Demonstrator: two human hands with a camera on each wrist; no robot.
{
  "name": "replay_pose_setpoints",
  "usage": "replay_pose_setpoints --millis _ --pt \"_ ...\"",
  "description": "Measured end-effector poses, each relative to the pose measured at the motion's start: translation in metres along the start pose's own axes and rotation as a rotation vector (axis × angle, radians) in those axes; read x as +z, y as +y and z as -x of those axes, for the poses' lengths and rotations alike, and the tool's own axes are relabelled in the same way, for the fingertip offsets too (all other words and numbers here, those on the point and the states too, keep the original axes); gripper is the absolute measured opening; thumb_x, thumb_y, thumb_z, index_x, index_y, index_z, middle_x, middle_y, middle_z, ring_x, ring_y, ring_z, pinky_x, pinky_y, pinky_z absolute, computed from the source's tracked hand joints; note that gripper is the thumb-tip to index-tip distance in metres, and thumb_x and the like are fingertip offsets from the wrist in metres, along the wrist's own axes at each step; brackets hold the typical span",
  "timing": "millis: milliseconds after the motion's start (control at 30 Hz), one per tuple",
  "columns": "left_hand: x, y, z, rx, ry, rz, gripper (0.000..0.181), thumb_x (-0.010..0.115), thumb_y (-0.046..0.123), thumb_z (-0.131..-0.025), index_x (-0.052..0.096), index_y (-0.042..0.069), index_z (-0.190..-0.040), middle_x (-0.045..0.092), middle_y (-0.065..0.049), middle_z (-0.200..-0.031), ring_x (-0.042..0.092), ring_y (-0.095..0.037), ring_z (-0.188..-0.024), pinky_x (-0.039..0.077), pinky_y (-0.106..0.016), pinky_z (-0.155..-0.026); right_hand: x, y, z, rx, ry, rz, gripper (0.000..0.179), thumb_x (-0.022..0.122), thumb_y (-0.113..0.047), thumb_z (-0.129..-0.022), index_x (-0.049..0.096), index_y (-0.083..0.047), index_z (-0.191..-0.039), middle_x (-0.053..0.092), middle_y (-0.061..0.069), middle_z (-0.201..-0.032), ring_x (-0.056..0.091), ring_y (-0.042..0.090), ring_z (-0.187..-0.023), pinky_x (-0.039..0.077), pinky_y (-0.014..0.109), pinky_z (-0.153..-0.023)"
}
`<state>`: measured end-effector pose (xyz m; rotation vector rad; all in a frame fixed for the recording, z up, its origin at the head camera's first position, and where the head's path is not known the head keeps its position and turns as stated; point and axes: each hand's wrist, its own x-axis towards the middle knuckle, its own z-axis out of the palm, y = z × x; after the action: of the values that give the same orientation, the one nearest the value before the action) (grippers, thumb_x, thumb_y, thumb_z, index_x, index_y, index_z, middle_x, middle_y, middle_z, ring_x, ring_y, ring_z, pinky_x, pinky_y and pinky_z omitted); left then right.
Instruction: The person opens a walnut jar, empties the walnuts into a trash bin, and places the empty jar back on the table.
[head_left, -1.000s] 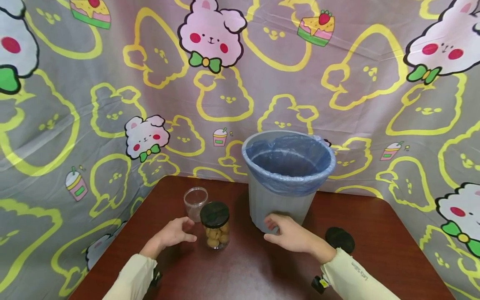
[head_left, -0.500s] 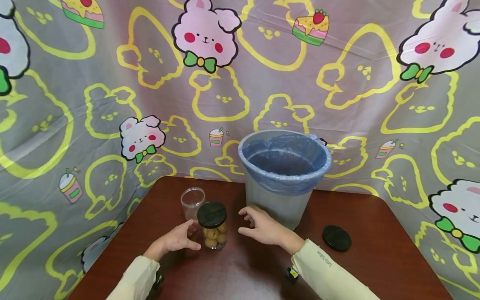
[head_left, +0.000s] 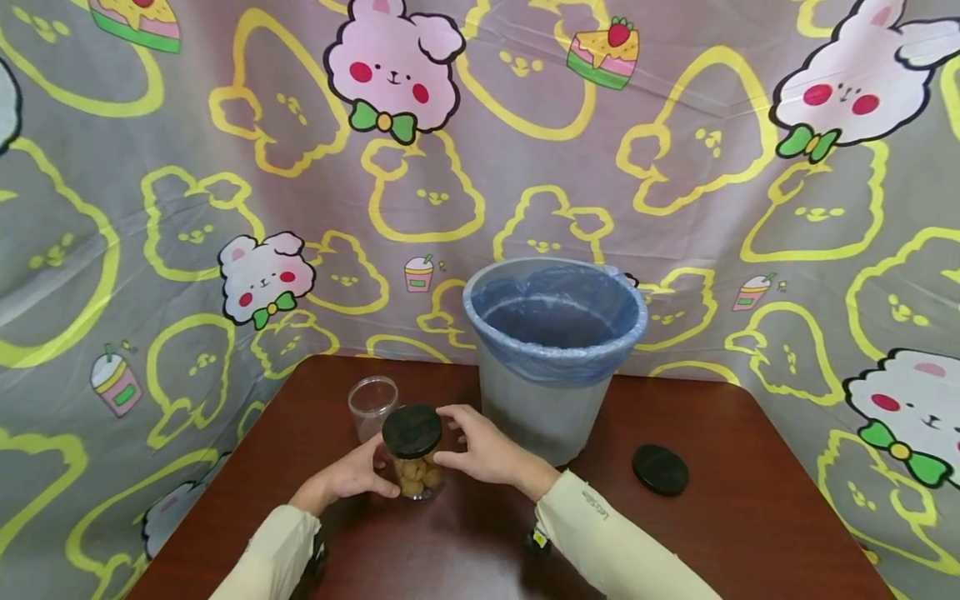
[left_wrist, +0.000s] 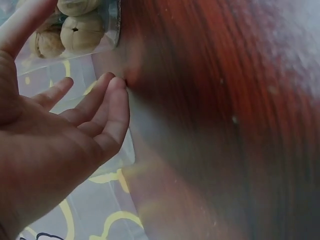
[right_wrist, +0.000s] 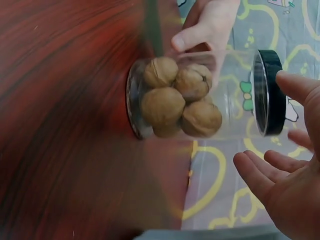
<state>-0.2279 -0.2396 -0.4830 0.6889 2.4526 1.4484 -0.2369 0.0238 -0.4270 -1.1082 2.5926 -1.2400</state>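
A clear jar (head_left: 417,492) of walnuts (right_wrist: 163,107) with a black lid (head_left: 412,431) stands upright on the table. My left hand (head_left: 347,481) is at the jar's left side, thumb in front of it; whether it touches is unclear. In the left wrist view, its fingers (left_wrist: 118,107) are loosely bent and apart from the jar. From the right, my right hand (head_left: 483,447) reaches beside the lid with fingers spread. The right wrist view has its fingertips close to the lid (right_wrist: 272,92); contact cannot be told.
Behind the jar stands an uncovered clear container (head_left: 372,398). A grey bin (head_left: 536,408) with a blue liner (head_left: 555,358) is at the back centre. Another black lid (head_left: 660,469) lies on the right of the brown table (head_left: 720,533). A patterned cloth (head_left: 420,167) hangs behind.
My right hand has moved left from in front of the bin to the jar's right side. My left hand has come in closer to the jar. The view has shifted slightly right.
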Motion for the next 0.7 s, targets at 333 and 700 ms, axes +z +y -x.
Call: replay_pose_setpoints --millis 333,700 --pt "-0.001 -0.004 -0.002 -0.006 -0.079 0.045 0.077 0.081 0.005 -0.069 0.037 -0.004 -0.132 0.054 -0.012 -0.118 0.053 -0.022 -0.102 0.042 -0.035 -0.087 0.015 -0.008 -0.014 0.074 -0.017 0.095 0.080 0.072 -0.039 -0.082 0.033 -0.007 -0.145 0.039 0.009 -0.144 0.038 0.022 -0.130 0.035 0.040 -0.103" --pt "0.008 -0.008 -0.011 0.057 -0.176 0.138 0.069 0.078 -0.002 -0.072 0.039 -0.006 -0.129 0.063 -0.014 -0.111 0.059 -0.017 -0.100 0.043 -0.024 -0.086 0.012 -0.002 -0.020 0.031 -0.040 0.063 0.072 0.073 -0.036 -0.082 0.040 -0.011 -0.141 0.040 0.006 -0.143 0.039 0.019 -0.129 0.034 0.040 -0.103"
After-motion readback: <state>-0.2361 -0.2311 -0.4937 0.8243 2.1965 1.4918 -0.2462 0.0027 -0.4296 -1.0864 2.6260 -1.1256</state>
